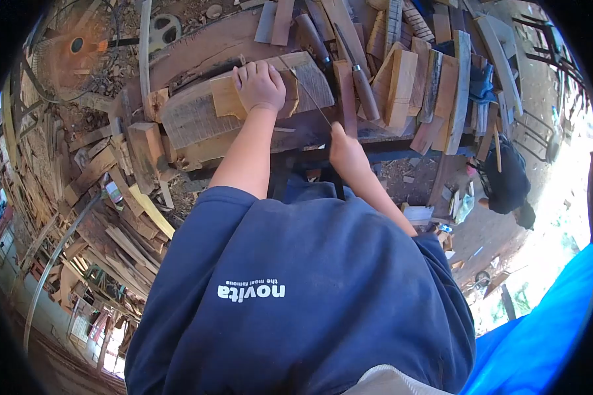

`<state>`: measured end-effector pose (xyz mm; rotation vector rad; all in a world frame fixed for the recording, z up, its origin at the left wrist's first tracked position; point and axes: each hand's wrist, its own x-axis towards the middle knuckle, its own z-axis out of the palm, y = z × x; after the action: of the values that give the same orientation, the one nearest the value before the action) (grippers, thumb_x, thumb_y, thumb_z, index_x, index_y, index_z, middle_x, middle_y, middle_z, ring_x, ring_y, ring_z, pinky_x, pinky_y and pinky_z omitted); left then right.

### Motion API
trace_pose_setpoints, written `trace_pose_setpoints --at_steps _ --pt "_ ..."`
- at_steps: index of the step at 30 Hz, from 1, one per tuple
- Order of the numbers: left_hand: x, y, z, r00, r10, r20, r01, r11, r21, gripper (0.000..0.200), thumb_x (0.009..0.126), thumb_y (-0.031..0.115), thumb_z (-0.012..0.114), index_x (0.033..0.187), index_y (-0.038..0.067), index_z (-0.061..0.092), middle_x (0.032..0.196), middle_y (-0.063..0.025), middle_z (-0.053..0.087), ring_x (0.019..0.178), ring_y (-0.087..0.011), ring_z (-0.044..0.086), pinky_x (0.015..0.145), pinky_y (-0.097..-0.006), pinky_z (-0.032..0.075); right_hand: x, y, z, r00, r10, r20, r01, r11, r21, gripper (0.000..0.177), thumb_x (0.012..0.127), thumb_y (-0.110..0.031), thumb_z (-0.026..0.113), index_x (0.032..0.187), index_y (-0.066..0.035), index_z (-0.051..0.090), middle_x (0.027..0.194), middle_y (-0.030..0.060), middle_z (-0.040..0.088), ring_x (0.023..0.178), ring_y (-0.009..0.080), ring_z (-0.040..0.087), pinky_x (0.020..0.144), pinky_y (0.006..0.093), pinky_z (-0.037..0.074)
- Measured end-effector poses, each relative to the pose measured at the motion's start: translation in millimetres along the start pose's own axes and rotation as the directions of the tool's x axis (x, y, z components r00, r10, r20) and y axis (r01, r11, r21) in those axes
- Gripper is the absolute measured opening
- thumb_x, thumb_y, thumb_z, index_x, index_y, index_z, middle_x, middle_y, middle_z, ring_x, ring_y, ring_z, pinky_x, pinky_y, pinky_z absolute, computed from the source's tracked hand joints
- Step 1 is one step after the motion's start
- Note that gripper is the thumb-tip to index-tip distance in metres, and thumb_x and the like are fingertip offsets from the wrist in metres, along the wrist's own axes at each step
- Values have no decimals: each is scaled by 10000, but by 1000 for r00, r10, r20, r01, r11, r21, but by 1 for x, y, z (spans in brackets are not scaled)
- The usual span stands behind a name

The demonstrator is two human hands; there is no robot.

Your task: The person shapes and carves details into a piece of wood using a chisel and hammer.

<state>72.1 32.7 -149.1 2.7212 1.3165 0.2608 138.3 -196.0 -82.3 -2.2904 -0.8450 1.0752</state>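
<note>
My left hand (260, 85) presses down with fingers spread on a light-brown wood piece (228, 99), which lies on a wider grey weathered board (190, 120). To the right, my right hand (346, 153) is closed round the near end of a long thin dark tool (315, 100); its handle is hidden in my fist. The tool slants up and left, across the right edge of the light-brown piece. What kind of tool it is, I cannot make out.
Chisel-like tools with wooden handles (365, 92) (313, 38) lie right of the board, beside many wood offcuts (400, 89). An orange fan (77, 45) stands at the upper left. A person in dark clothes (507, 174) is at the right. Wood scraps are piled at the left.
</note>
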Motion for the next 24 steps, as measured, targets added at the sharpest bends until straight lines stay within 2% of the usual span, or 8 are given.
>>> trace_pose_setpoints --at_steps 4,9,11,14,17,20,22,24 --pt "-1 -3 1 1000 10 -7 -10 999 -30 246 914 281 490 897 71 617 963 -115 612 1031 -300 527 1074 -480 295 -17 5 -11 998 37 46 -36 999 -23 152 950 -100 498 1094 -52 482 767 324 605 797 509 609 657 597 448" --pt "-1 -5 3 998 29 -47 -32 997 -77 244 919 285 499 899 71 614 961 -116 611 1011 -305 523 1033 -475 311 78 -30 14 985 -169 -38 170 985 26 118 919 -82 472 1035 -71 460 743 310 619 787 520 621 695 613 465" --pt "0 -5 3 998 30 -54 -34 997 -66 245 926 286 495 905 72 611 966 -113 609 1011 -304 521 1031 -474 309 84 -37 16 990 -133 -50 132 991 -22 135 915 -79 476 1049 -65 475 751 312 620 774 514 624 683 606 467" --pt "0 -6 4 998 45 -45 -47 998 -49 245 941 287 485 919 74 605 978 -108 606 1014 -301 518 1029 -474 305 32 20 14 994 -106 8 105 992 73 123 920 -88 477 1039 -61 468 751 318 615 763 520 619 668 602 466" --pt "-6 -7 5 999 36 -37 -37 999 -33 241 952 287 476 930 82 601 989 -103 602 1019 -298 514 1031 -478 299 17 -2 -3 992 -119 -48 121 992 38 112 923 -90 479 1031 -63 464 747 322 609 765 524 613 664 603 464" --pt "-4 -7 6 999 30 -43 -32 999 -33 233 955 286 472 940 94 603 993 -97 599 1026 -296 511 1034 -481 295 78 -25 18 989 -150 4 150 988 33 168 918 -84 489 1085 -72 478 741 321 606 774 527 608 674 602 464" --pt "-2 -7 8 999 12 -32 -13 999 -39 229 954 286 473 946 100 606 992 -94 599 1028 -295 511 1034 -481 293 90 -38 19 989 -140 -45 139 990 -33 202 914 -76 496 1115 -79 485 747 319 608 778 526 607 681 603 465" --pt "-3 -8 9 998 25 -49 -27 998 -50 232 954 288 471 959 104 612 997 -86 600 1035 -291 513 1036 -478 291 56 -13 12 994 -106 -21 106 994 -5 195 914 -75 497 1109 -79 486 741 319 605 778 526 607 678 604 463"
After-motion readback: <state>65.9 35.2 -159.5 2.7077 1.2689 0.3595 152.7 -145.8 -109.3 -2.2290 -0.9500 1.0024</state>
